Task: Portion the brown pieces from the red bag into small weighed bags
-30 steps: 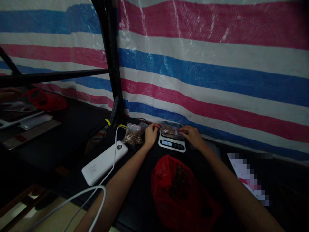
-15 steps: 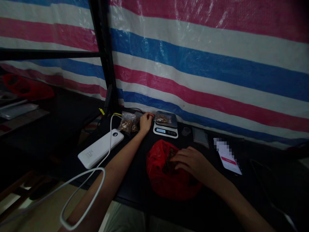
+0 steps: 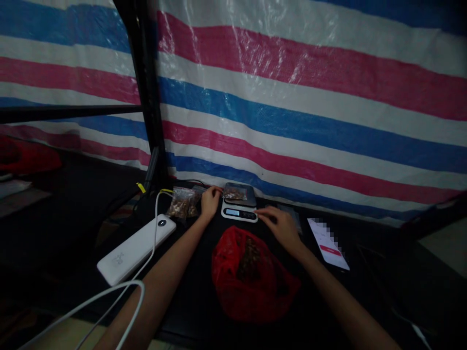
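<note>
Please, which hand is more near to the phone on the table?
Right. The right hand is to the left of the phone, not touching it. The left hand is farther away, on the other side of the kitchen scale.

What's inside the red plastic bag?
Dark brown pieces show through the red plastic bag near its middle. The plastic hides the rest, so whatever lies beneath them cannot be seen.

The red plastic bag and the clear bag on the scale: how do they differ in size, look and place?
The red plastic bag is much bigger than the clear bag. The red plastic bag is crumpled and only partly shows its contents, while the clear bag shows them plainly. The red plastic bag lies on the black table, but the clear bag sits on the digital scale. Both seem to hold brown pieces.
</note>
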Demonstrator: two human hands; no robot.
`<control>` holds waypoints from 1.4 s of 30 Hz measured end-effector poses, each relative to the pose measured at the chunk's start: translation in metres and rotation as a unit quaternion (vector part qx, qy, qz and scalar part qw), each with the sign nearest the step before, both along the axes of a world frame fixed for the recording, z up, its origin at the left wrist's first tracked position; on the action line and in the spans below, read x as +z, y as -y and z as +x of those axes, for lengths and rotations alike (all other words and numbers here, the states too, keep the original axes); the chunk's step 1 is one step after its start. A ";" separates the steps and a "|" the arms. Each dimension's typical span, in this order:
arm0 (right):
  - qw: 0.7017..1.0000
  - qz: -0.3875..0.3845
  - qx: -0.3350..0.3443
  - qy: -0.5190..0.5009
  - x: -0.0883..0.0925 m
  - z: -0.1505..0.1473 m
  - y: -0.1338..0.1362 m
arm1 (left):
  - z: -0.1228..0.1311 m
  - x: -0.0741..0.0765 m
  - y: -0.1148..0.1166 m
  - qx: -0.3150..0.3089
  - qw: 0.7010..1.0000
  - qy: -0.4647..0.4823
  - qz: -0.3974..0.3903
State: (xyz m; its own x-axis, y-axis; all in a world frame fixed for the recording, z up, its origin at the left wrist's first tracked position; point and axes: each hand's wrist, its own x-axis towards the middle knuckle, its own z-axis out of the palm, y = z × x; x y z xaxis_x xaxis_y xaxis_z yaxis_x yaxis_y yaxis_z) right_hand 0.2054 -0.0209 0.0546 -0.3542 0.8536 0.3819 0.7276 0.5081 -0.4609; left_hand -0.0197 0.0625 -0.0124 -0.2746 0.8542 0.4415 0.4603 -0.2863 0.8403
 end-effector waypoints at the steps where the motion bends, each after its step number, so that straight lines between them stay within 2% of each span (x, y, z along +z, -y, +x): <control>1: 0.999 -0.006 -0.037 -0.039 -0.005 0.002 -0.019 | 0.000 0.000 0.000 -0.001 1.000 0.002 0.001; 3: 0.992 -0.026 -0.067 -0.105 -0.015 0.002 -0.057 | 0.000 -0.001 -0.001 -0.007 1.000 0.005 0.004; 5: 0.988 -0.030 -0.082 -0.127 -0.027 -0.003 -0.087 | 0.000 -0.001 -0.002 -0.011 1.000 0.008 0.004; 9: 0.990 -0.029 -0.078 -0.116 -0.047 -0.017 -0.115 | 0.001 -0.003 -0.004 -0.033 0.999 0.020 0.007; 13: 0.993 -0.011 -0.072 -0.093 -0.055 -0.024 -0.115 | 0.003 -0.003 -0.005 -0.081 0.996 0.027 0.022; 18: 0.996 0.021 -0.057 -0.058 -0.050 -0.023 -0.114 | 0.004 -0.004 -0.006 -0.107 0.993 0.027 0.029; 24: 0.997 0.053 -0.041 0.038 -0.044 -0.025 -0.112 | 0.004 -0.005 -0.007 -0.118 0.992 0.022 0.030; 29: 0.990 0.101 -0.063 0.075 -0.042 -0.030 -0.103 | 0.005 -0.005 -0.005 -0.116 0.992 0.007 0.038; 36: 0.994 0.065 -0.040 0.084 -0.043 -0.029 -0.103 | 0.005 -0.002 -0.004 -0.114 0.993 -0.007 0.042; 42: 0.999 0.032 0.011 0.003 -0.047 -0.030 -0.109 | 0.004 -0.002 -0.003 -0.103 0.994 -0.009 0.041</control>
